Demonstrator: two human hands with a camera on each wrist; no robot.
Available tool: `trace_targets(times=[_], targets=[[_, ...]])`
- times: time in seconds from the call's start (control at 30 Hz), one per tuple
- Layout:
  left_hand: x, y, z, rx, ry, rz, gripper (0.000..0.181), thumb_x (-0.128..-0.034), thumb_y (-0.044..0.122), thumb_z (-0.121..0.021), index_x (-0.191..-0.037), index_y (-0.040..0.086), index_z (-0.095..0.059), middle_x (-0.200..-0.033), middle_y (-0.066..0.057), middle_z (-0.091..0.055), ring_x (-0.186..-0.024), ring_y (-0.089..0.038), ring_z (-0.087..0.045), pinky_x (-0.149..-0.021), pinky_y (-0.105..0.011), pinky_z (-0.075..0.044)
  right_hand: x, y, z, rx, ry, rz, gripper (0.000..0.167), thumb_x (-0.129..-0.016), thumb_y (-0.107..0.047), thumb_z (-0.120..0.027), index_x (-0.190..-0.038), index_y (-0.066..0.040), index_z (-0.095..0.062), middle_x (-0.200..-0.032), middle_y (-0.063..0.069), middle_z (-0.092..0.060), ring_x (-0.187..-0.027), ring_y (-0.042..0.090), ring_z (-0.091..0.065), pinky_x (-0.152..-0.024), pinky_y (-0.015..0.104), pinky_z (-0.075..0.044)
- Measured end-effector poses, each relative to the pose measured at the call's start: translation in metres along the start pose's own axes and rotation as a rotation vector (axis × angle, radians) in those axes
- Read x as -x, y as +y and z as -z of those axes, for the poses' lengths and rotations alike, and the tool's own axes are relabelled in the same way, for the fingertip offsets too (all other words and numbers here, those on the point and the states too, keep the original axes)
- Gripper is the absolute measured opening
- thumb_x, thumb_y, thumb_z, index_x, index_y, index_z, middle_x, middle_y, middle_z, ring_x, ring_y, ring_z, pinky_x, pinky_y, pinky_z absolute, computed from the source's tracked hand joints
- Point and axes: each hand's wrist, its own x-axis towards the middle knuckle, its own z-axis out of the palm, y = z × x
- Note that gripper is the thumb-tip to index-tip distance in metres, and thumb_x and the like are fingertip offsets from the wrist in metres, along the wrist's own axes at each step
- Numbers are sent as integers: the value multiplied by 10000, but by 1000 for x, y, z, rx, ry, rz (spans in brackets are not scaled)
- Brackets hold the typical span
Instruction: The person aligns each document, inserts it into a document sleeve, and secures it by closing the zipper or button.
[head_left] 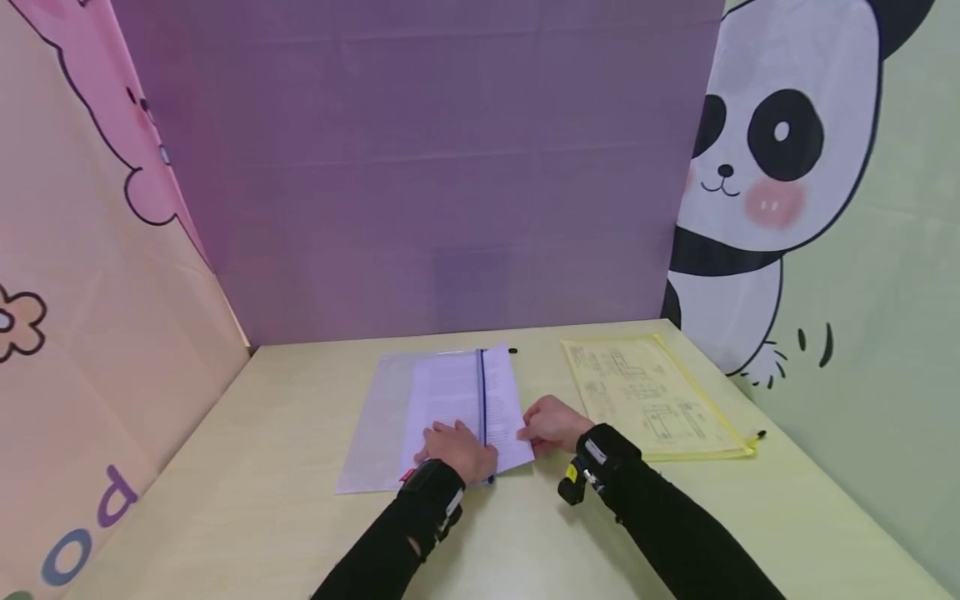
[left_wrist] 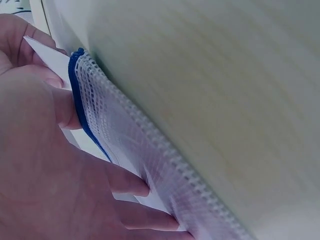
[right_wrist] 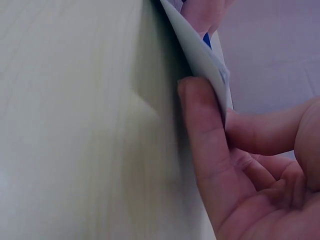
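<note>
A translucent white mesh zipper pouch [head_left: 375,417] with a blue zipper edge [left_wrist: 75,95] lies on the table. White printed paper sheets [head_left: 506,400] are partly inside it and stick out past the zipper on the right. My left hand [head_left: 457,450] lies on the pouch's near part. Its fingers [left_wrist: 130,182] press the mesh, and its thumb is tucked behind the zipper edge, tip hidden. My right hand [head_left: 555,423] pinches the near right corner of the paper [right_wrist: 200,55] between thumb and fingers, slightly above the table.
A yellow zipper pouch [head_left: 652,400] holding a sheet with line drawings lies on the right of the table [head_left: 247,500]. A purple panel [head_left: 450,167] stands behind the table. Printed cloths with a panda [head_left: 780,200] and a pink figure flank it.
</note>
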Motion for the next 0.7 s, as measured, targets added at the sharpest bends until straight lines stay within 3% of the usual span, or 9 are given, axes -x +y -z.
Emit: trace_targets(times=[0.23, 0.43, 0.7], targets=[[1, -1, 1, 45, 9, 5, 741, -972, 523, -546, -1511, 25, -449, -1517, -318, -381, -1338, -460, -382, -983, -694, -435, 1, 5, 2, -73, -30, -19, 102, -907, 65, -673, -989, 103, -625, -897, 204, -742, -805, 296, -738, -693, 406, -615], [0, -3, 1, 63, 3, 10, 740, -971, 521, -544, -1517, 32, -444, -1524, -315, -369, -1339, -454, -376, -991, -689, -429, 5, 5, 7, -86, -68, -35, 117, -908, 17, -702, -984, 91, -654, -897, 190, -745, -772, 255, -725, -659, 370, -610], [0, -4, -1, 58, 22, -2, 743, -965, 530, -542, -1507, 28, -459, -1497, -325, -392, -1335, -454, -396, -962, -679, -453, 10, 3, 3, -68, -28, -24, 104, -889, 77, -689, -973, 79, -628, -854, 153, -722, -715, 207, -684, -615, 314, -589]])
